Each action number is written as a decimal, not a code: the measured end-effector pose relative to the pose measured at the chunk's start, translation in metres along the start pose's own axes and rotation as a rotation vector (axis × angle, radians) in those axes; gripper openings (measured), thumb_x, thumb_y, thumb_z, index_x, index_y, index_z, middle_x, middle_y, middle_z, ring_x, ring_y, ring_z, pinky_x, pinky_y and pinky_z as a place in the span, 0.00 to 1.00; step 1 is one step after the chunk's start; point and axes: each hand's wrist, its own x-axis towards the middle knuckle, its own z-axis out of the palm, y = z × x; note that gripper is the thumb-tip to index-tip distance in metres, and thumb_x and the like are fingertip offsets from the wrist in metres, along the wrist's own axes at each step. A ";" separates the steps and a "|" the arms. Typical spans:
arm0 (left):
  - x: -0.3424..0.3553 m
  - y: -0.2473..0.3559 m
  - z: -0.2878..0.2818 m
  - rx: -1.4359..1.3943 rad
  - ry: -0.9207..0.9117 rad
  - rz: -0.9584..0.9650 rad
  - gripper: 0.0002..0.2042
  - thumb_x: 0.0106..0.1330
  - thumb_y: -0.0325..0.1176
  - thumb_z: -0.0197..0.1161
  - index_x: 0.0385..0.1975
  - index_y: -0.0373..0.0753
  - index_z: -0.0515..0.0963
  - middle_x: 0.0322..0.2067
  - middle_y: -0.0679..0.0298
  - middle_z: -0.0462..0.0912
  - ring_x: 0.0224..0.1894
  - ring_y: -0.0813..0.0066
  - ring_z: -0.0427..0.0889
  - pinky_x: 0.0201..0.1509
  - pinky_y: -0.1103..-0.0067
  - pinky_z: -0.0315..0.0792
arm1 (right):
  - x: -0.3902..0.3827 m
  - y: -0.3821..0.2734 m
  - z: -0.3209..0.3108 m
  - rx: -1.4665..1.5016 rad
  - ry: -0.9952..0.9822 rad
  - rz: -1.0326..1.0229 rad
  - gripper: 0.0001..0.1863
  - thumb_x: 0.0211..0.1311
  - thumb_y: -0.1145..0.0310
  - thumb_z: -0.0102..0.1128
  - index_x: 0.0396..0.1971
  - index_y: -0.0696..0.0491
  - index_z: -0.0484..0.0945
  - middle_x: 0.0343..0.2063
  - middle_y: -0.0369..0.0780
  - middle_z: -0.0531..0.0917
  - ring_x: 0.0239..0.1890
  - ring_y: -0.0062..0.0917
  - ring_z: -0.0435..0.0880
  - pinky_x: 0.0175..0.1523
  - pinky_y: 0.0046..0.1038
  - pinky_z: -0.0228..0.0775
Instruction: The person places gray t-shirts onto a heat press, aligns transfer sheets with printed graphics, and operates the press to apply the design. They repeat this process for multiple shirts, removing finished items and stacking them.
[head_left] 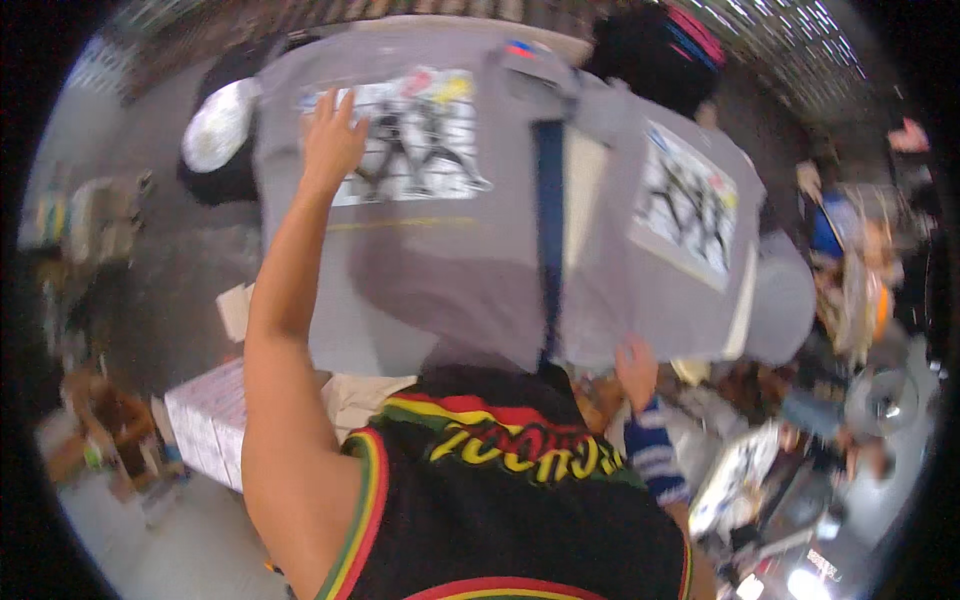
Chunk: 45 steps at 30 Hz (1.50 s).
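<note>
Two grey T-shirts lie spread side by side in front of me. The left T-shirt (pixel 420 270) carries a white printed panel (pixel 400 140) with black figures and touches of pink and yellow. My left hand (pixel 335 140) is stretched out over the left part of that panel, fingers apart, holding nothing. A similar print (pixel 688 205) sits tilted on the right T-shirt (pixel 610 270). At the near edge of this shirt is my right hand (pixel 637 372), with a blue and white band (pixel 652 450) at the wrist. Its fingers are blurred, so their grip does not show.
A dark blue strip (pixel 548 230) shows between the shirts. Left of them is a shiny white rounded thing (pixel 216 125); a black rounded thing (pixel 655 55) with a pink edge stands behind. White boxes (pixel 205 415) are at near left. Blurred clutter fills the right side.
</note>
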 end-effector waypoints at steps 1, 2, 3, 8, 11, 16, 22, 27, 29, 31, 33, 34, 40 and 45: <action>-0.030 0.028 0.017 -0.007 -0.058 0.014 0.28 0.69 0.52 0.56 0.64 0.42 0.72 0.70 0.51 0.64 0.72 0.44 0.60 0.75 0.55 0.53 | 0.024 0.014 0.000 -0.038 0.005 -0.063 0.16 0.65 0.63 0.60 0.46 0.57 0.81 0.49 0.50 0.83 0.53 0.45 0.80 0.59 0.40 0.72; -0.049 0.035 0.022 0.157 -0.268 -0.009 0.33 0.69 0.57 0.54 0.69 0.44 0.67 0.72 0.59 0.62 0.74 0.43 0.56 0.74 0.48 0.49 | 0.048 0.034 -0.003 0.078 -0.008 -0.062 0.15 0.65 0.62 0.60 0.44 0.57 0.82 0.49 0.49 0.83 0.54 0.48 0.79 0.61 0.42 0.70; -0.062 0.053 0.031 0.199 -0.348 -0.314 0.34 0.71 0.59 0.50 0.72 0.45 0.63 0.73 0.54 0.59 0.75 0.43 0.54 0.72 0.41 0.47 | 0.070 0.056 -0.006 0.053 -0.015 -0.087 0.14 0.63 0.64 0.60 0.43 0.57 0.82 0.47 0.48 0.83 0.53 0.48 0.78 0.59 0.43 0.70; -0.099 0.149 -0.010 -0.144 0.107 -0.205 0.32 0.71 0.49 0.59 0.66 0.32 0.66 0.67 0.44 0.66 0.70 0.44 0.63 0.73 0.51 0.53 | 0.163 0.129 -0.027 -0.128 0.045 -0.399 0.11 0.58 0.71 0.61 0.40 0.57 0.80 0.43 0.48 0.82 0.49 0.46 0.79 0.55 0.42 0.71; -0.153 0.300 -0.023 -0.323 0.101 0.156 0.22 0.65 0.33 0.65 0.58 0.35 0.75 0.59 0.46 0.76 0.64 0.46 0.70 0.71 0.56 0.59 | 0.207 0.134 -0.033 -0.043 0.042 -0.581 0.10 0.59 0.72 0.59 0.41 0.56 0.79 0.40 0.46 0.81 0.48 0.44 0.79 0.56 0.41 0.71; -0.234 0.516 0.000 -0.666 -0.275 0.215 0.22 0.62 0.36 0.64 0.56 0.36 0.74 0.62 0.46 0.69 0.70 0.42 0.62 0.74 0.47 0.51 | 0.250 0.126 -0.021 -0.090 -0.054 -0.757 0.11 0.59 0.72 0.57 0.42 0.53 0.78 0.38 0.44 0.81 0.47 0.42 0.79 0.51 0.42 0.74; -0.264 0.564 0.020 -0.419 -0.491 0.266 0.31 0.67 0.46 0.59 0.69 0.42 0.64 0.72 0.53 0.57 0.76 0.48 0.50 0.78 0.51 0.42 | 0.262 0.137 -0.018 0.172 -0.049 -0.340 0.13 0.58 0.70 0.61 0.43 0.55 0.83 0.33 0.43 0.88 0.36 0.39 0.86 0.46 0.39 0.78; -0.277 0.558 0.021 -0.353 -0.418 0.283 0.32 0.68 0.47 0.58 0.71 0.44 0.62 0.74 0.55 0.56 0.77 0.50 0.49 0.78 0.52 0.41 | 0.277 0.142 -0.024 0.465 -0.236 -0.170 0.13 0.56 0.69 0.62 0.41 0.52 0.86 0.33 0.44 0.89 0.37 0.35 0.88 0.45 0.33 0.79; -0.281 0.559 0.020 -0.334 -0.424 0.280 0.33 0.68 0.47 0.58 0.71 0.44 0.62 0.74 0.55 0.55 0.77 0.50 0.49 0.78 0.52 0.41 | 0.281 0.145 -0.025 0.477 -0.290 -0.149 0.12 0.55 0.69 0.62 0.40 0.51 0.87 0.35 0.45 0.89 0.39 0.35 0.89 0.46 0.33 0.79; -0.285 0.560 0.019 -0.331 -0.422 0.276 0.33 0.68 0.47 0.58 0.72 0.44 0.61 0.74 0.54 0.55 0.77 0.49 0.47 0.78 0.52 0.40 | 0.282 0.149 -0.025 0.470 -0.294 -0.141 0.12 0.55 0.69 0.61 0.39 0.51 0.87 0.35 0.45 0.89 0.38 0.35 0.89 0.46 0.32 0.79; -0.291 0.560 0.015 -0.326 -0.447 0.269 0.33 0.68 0.47 0.57 0.72 0.44 0.60 0.74 0.54 0.54 0.77 0.48 0.47 0.78 0.52 0.40 | 0.284 0.156 -0.024 0.499 -0.154 -0.153 0.11 0.57 0.70 0.61 0.40 0.53 0.86 0.34 0.43 0.89 0.37 0.32 0.88 0.44 0.31 0.78; -0.294 0.560 0.013 -0.325 -0.477 0.269 0.33 0.68 0.47 0.57 0.72 0.44 0.60 0.74 0.54 0.54 0.77 0.48 0.47 0.78 0.52 0.40 | 0.286 0.160 -0.025 0.500 -0.131 -0.124 0.11 0.58 0.71 0.61 0.40 0.54 0.85 0.33 0.43 0.89 0.36 0.30 0.88 0.42 0.30 0.78; -0.319 0.561 -0.005 -0.319 -0.467 0.244 0.34 0.69 0.47 0.57 0.73 0.43 0.58 0.75 0.52 0.51 0.77 0.42 0.43 0.77 0.47 0.39 | 0.340 0.215 -0.045 0.385 0.159 0.019 0.10 0.58 0.72 0.57 0.36 0.50 0.87 0.30 0.41 0.88 0.35 0.33 0.88 0.42 0.33 0.78; -0.322 0.576 -0.014 -0.259 -0.541 0.224 0.34 0.70 0.48 0.56 0.73 0.43 0.57 0.75 0.51 0.50 0.76 0.35 0.42 0.76 0.44 0.39 | 0.400 0.307 -0.090 0.271 0.321 0.218 0.11 0.52 0.67 0.62 0.35 0.49 0.87 0.30 0.42 0.88 0.36 0.35 0.88 0.43 0.35 0.78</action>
